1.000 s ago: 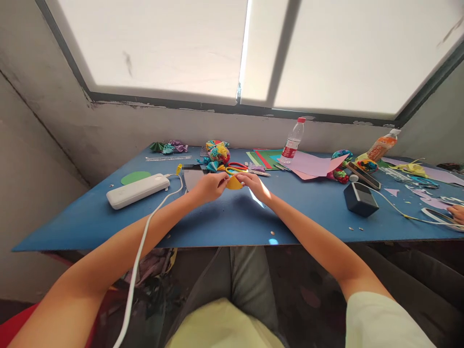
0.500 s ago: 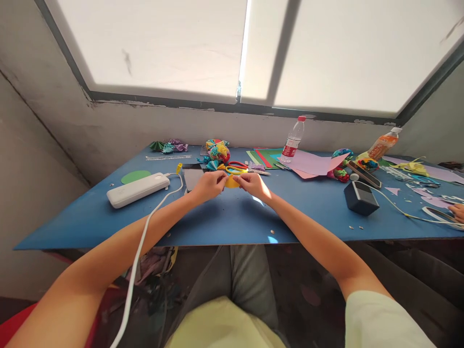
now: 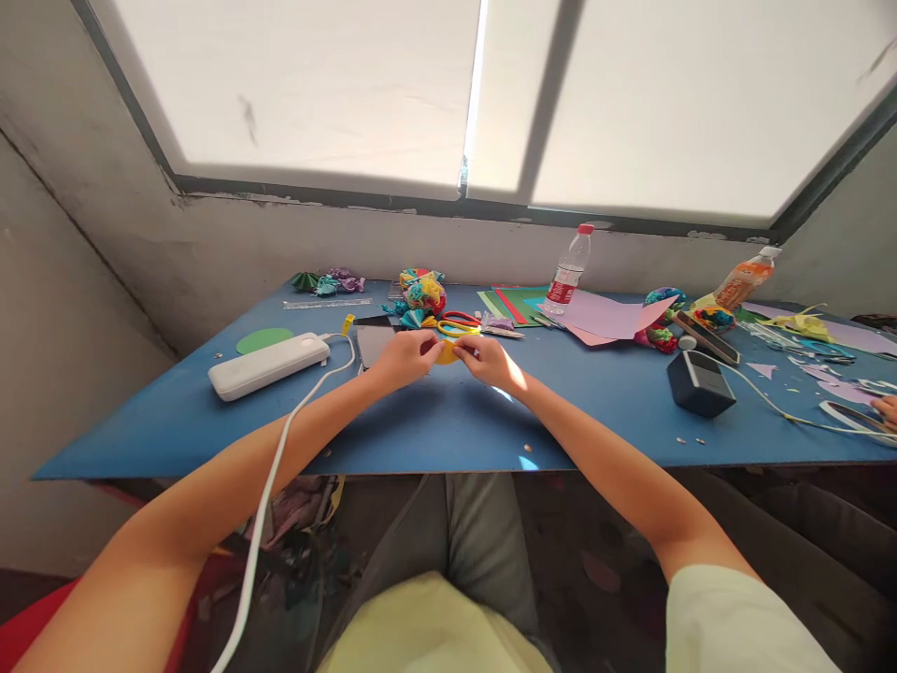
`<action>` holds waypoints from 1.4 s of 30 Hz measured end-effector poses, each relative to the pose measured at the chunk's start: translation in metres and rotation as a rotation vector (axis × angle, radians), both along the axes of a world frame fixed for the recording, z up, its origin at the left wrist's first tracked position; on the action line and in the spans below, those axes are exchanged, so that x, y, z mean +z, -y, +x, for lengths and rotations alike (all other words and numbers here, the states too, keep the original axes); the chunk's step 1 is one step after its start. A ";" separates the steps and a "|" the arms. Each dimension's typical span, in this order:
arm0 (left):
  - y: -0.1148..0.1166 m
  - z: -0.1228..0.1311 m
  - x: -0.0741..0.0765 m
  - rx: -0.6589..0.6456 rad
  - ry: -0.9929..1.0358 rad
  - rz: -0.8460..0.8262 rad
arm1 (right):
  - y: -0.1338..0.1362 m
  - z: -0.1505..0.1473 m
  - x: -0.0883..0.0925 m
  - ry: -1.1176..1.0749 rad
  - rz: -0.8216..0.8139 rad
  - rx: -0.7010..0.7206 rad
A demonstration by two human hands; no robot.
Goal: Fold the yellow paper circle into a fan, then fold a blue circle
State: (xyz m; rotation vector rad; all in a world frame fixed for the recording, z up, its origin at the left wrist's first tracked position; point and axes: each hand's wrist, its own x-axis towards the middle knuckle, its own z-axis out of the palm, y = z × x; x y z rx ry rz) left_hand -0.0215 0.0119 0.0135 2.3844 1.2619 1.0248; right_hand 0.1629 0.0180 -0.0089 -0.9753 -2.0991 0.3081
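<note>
Between my hands, above the blue table, is a small piece of yellow paper. My left hand pinches its left edge with thumb and fingertips. On the other side, my right hand grips the right edge in the same way. The fingers partly cover the paper, so its full outline is hidden. Just beyond it lie scissors with red and yellow handles, their blades pointing right. A dark flat phone-like device rests by my left hand.
A white power bank with a cable lies left, near a green paper circle. Crumpled paper flowers, a clear bottle and coloured sheets are at the back. A black box-shaped device and another person's hand are right.
My hands still hold the yellow paper, and its visible part has turned slightly between my fingers. The whole view has shifted a little.
</note>
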 end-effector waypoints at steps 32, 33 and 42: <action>0.008 0.008 0.005 -0.256 0.882 -0.808 | 0.031 -0.009 0.015 0.448 0.664 -0.095; 0.008 0.008 0.005 -0.262 0.891 -0.815 | 0.031 -0.009 0.014 0.434 0.663 -0.089; 0.012 0.005 0.006 -0.380 0.866 -0.905 | 0.023 -0.007 0.008 0.281 0.524 -0.139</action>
